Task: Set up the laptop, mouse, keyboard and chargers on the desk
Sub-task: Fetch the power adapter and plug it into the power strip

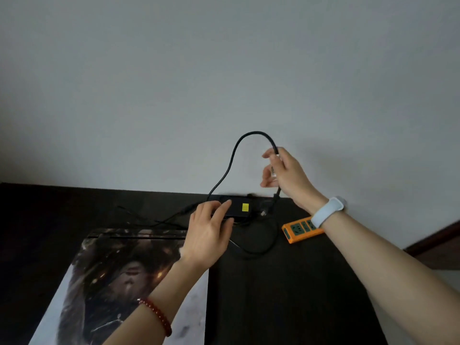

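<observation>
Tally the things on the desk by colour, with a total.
Black: 2, charger brick and its cable
Orange: 1, power strip
Printed picture: 1, laptop
Total: 4

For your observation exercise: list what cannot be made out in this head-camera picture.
- Laptop: cut off by the bottom edge, partly behind the left hand.
- Power brick: left part under that hand.
- Cable plug: hidden in the right hand.
- Power strip: far end behind the right wrist.

The bench (pixel 286 295) is black. A black rectangular plastic charger brick (pixel 239 207) bears a yellow square sticker (pixel 245 207). The orange plastic power strip (pixel 302 229) has green sockets. Grey wall (pixel 224 70).
</observation>
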Demonstrator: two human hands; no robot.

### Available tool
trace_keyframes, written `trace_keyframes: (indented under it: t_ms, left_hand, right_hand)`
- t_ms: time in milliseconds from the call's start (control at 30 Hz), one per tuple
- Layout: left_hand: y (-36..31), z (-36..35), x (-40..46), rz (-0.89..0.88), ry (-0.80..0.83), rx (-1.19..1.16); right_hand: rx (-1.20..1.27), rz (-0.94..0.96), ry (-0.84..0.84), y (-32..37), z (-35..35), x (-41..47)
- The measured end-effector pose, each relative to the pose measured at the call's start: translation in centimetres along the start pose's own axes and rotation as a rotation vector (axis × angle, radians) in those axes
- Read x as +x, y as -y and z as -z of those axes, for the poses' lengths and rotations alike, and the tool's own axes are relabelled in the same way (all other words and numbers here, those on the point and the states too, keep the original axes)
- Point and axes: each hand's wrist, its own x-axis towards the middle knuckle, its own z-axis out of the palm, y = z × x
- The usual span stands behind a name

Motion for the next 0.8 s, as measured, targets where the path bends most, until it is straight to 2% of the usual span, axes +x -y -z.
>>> trace_keyframes:
  t_ms: [133, 233, 300, 367, 467, 567, 700, 800]
  left_hand:
    - [-0.8, -1.5, -0.2, 0.098, 0.022, 0.014]
    - [-0.9, -3.3, -0.3, 0.196, 0.089, 0.016]
    - [-0.8, -5.2, -0.3, 0.266, 0.161, 0.041]
    - [-0.5, -7.2, -0.3, 0.293, 0.237, 0.113]
    - [0.3, -10.1, -0.9, 0.222, 0.389, 0.290]
    - [1.0, -12.4, -1.4, 0.095, 0.469, 0.429]
    - [1.5, -15.3, -1.3, -0.195, 0.541, 0.543]
    - [2.5, -16.8, -1.4, -0.304, 0.574, 0.614]
  right_hand:
    - [-0.347, 0.108, -0.231, -3.0, 6.6, -0.5]
    - [-0.543, 0.045, -0.231, -6.7, 9.2, -1.8]
    - [-0.478, -0.041, -0.267, -9.2, 10.3, -2.5]
    - [-0.310, -0.107, -0.299, -11.3, 10.9, -2.8]
    - [-0.078, -0.174, -0.353, -13.9, 10.7, -2.5]
    - [0.080, -0.228, -0.399, -16.4, 9.9, -1.5]
    - [0.235, -0.273, -0.424, -19.5, 9.0, 0.6]
    - [0.306, -0.305, -0.473, -21.3, 8.6, 1.9]
